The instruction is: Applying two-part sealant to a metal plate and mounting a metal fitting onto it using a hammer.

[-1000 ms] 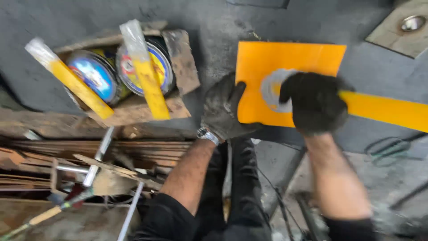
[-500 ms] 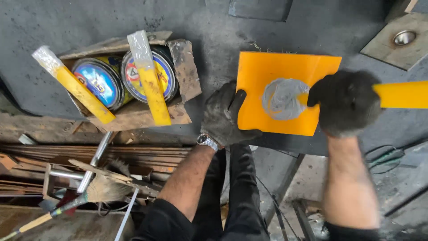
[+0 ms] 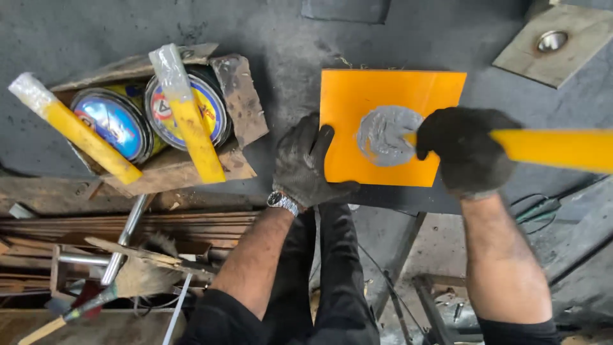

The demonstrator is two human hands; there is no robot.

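Flat square orange plastic board [image 3: 389, 102] on dark grey floor [image 3: 268, 32], grey putty blob [image 3: 386, 135] at centre. Gloved left hand [image 3: 308, 165] spread flat on board's left edge. Gloved right hand [image 3: 467, 152] clenched around long yellow stick [image 3: 552, 148], tip in putty.

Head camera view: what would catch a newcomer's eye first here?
The bright orange square board at centre, with a grey blob of paste on it. The gloved left hand presses its left edge while the gloved right hand works a yellow stick into the paste. At upper left, two round tins sit in a worn wooden box, with two more yellow sticks laid across them.
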